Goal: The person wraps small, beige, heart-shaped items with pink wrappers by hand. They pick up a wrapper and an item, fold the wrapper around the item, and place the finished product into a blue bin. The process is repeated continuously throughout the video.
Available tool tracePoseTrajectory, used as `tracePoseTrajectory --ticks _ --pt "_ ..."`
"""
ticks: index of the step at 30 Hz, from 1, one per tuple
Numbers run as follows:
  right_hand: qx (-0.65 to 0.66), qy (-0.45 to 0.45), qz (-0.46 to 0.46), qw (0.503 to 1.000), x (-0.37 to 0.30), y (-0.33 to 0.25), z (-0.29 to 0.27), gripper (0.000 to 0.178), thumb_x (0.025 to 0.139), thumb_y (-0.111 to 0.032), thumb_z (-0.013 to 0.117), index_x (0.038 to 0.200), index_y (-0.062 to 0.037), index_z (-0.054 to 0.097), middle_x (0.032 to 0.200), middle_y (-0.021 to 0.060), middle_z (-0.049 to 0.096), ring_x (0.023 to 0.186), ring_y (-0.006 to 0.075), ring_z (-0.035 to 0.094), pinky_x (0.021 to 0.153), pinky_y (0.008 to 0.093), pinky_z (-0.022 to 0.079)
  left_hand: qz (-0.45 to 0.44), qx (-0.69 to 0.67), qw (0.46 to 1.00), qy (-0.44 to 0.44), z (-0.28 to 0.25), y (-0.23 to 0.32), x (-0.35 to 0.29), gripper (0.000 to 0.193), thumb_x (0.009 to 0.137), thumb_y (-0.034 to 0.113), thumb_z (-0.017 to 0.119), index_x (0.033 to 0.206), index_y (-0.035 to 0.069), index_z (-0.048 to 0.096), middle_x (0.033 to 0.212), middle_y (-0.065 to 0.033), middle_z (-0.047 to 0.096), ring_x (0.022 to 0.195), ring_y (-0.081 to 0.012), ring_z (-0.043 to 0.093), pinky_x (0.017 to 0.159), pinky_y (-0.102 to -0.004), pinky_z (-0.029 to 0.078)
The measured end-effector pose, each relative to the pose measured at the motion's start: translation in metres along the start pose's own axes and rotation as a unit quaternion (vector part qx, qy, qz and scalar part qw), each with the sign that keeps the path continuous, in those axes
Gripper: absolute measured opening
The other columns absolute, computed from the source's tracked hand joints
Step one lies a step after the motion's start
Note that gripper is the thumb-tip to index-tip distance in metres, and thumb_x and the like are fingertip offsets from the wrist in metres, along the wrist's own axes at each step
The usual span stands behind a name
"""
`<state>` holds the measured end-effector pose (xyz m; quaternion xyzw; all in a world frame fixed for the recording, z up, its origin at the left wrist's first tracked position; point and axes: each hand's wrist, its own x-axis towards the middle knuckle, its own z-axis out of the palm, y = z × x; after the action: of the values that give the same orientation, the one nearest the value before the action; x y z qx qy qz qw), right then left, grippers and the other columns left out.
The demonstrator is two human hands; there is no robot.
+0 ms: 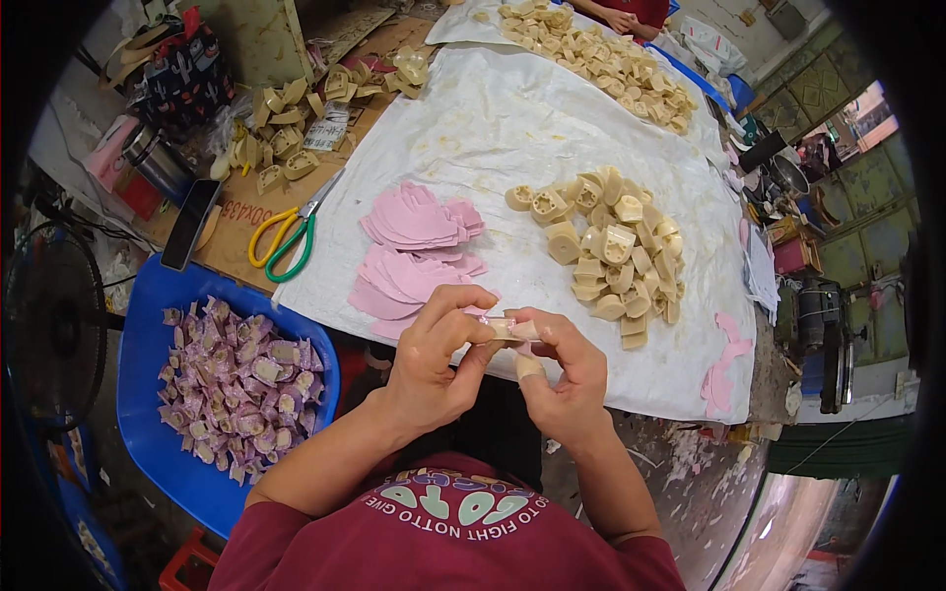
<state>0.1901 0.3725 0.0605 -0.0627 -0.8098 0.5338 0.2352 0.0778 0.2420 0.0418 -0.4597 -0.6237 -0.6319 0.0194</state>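
Over the near edge of the white-covered table, my left hand [434, 366] and my right hand [570, 389] pinch a small beige shoe heel [503, 330] between their fingertips. A bit of pink sheet shows at it, partly hidden by the fingers. My right thumb wears a pale wrap [530, 367]. Just beyond my left hand lie two fanned stacks of pink cut sheets, a far stack [414, 219] and a near stack [404, 281]. A heap of bare beige heels [623, 251] sits beyond my right hand.
Scissors [286, 239] with yellow and green handles lie left of the stacks, near a phone [190, 225] and flask [158, 163]. At lower left, a blue basin [136, 394] holds purple-covered heels [241, 379]. Pink scraps [724, 364] lie right. Another person's hands [619, 20] show beyond a far heap [601, 64].
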Motion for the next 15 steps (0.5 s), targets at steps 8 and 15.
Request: tracePoseTrajectory --ticks 8,15 --pt "0.189 -0.049 0.131 0.972 0.007 0.020 -0.010 0.033 0.076 0.012 0.050 0.105 0.0029 0.062 0.124 0.0157 0.059 0.108 0.0222 0.061 0.090 0.0355 0.050 -0.252 -0.216 0.943 -0.030 0.010 0.004 -0.003 0.017 0.082 -0.004 0.067 0.094 0.005 0.058 0.108 -0.0120 0.059 0.098 -0.0198 0.062 0.082 -0.0336 0.053" --pt "0.215 0.000 0.136 0.967 0.007 0.010 -0.008 0.023 0.080 0.002 0.061 0.102 0.0013 0.065 0.116 0.0147 0.064 0.111 0.0252 0.059 0.095 0.0371 0.046 -0.422 -0.411 0.807 -0.033 0.002 -0.001 0.002 0.016 0.084 -0.001 0.067 0.093 0.004 0.055 0.108 -0.0071 0.057 0.091 -0.0144 0.063 0.070 -0.0262 0.057"
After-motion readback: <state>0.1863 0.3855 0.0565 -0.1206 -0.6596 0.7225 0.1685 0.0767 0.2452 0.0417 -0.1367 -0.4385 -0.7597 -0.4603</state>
